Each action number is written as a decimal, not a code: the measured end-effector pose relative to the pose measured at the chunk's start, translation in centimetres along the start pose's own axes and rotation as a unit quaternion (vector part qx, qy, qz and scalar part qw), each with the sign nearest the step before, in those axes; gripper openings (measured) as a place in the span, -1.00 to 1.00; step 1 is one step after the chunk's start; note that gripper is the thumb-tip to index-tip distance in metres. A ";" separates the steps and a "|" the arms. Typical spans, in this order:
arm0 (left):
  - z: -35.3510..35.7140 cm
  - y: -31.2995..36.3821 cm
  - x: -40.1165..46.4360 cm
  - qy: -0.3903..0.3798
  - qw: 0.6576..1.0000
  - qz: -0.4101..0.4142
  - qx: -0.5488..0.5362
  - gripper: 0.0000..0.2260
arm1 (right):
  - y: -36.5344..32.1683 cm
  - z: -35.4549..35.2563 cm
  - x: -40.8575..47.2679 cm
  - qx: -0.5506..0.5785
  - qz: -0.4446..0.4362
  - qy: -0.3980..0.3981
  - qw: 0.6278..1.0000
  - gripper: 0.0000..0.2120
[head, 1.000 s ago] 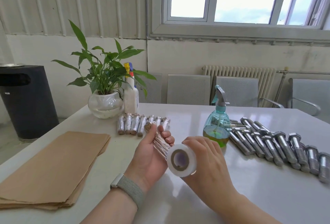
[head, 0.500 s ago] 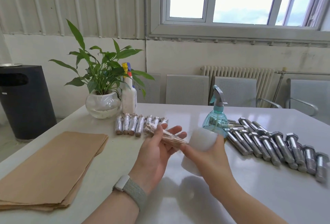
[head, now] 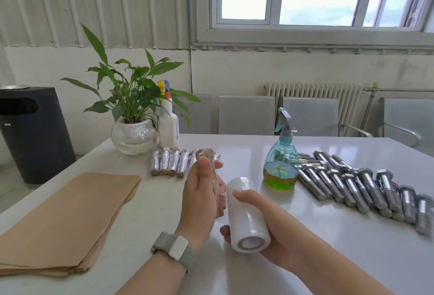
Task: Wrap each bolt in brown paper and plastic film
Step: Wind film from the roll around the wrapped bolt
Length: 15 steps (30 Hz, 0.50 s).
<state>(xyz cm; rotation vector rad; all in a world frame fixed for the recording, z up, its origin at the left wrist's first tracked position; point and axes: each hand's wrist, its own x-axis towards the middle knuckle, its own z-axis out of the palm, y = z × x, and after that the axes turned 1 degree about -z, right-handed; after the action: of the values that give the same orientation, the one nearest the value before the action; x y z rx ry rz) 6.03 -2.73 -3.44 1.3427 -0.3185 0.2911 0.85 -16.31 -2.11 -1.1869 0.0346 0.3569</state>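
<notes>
My left hand (head: 199,198) grips a bolt wrapped in brown paper and film (head: 212,177), held nearly upright above the white table (head: 305,259). My right hand (head: 265,224) holds a white roll of plastic film (head: 245,214) right beside the bolt, its open core facing me. A row of finished wrapped bolts (head: 171,162) lies behind my left hand. Several bare steel bolts (head: 366,184) lie in a row on the right. A stack of brown paper sheets (head: 63,219) sits at the left.
A teal spray bottle (head: 280,160) with green liquid stands between my hands and the bare bolts. A potted plant (head: 132,116) and a white bottle (head: 168,122) stand at the back left. A black bin (head: 30,135) is on the floor; chairs line the far wall.
The wrapped bolt has turned from slanted to nearly upright in my left hand. My right hand swung the film roll round the bolt, down and toward me, core now facing me.
</notes>
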 end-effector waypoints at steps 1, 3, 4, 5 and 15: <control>0.0 0.0 0.0 -0.001 1.000 -0.008 0.005 -0.48 | 0.1 -0.1 0.0 0.016 0.005 0.001 1.000 -0.63; -0.1 0.0 0.1 0.001 0.999 -0.036 0.002 -0.40 | -0.1 -0.3 0.1 0.024 0.006 0.010 1.000 -0.46; -0.2 -0.1 0.3 0.000 0.999 -0.055 -0.004 -0.38 | -0.3 -0.3 0.1 0.016 0.001 0.017 1.000 -0.43; -0.3 -0.1 0.5 -0.004 0.998 -0.070 -0.005 -0.37 | -0.6 -0.4 0.0 0.000 -0.006 0.026 1.000 -0.42; -0.1 -0.1 0.2 -0.133 0.984 -0.106 0.049 -0.51 | -1.9 -2.7 0.2 -0.060 0.038 0.049 0.996 -0.38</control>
<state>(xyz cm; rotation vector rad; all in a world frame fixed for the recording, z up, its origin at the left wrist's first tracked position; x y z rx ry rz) 6.29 -2.65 -3.51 1.5027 -0.3847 -0.0527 2.02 -19.33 -1.47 -1.3247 0.1453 0.3721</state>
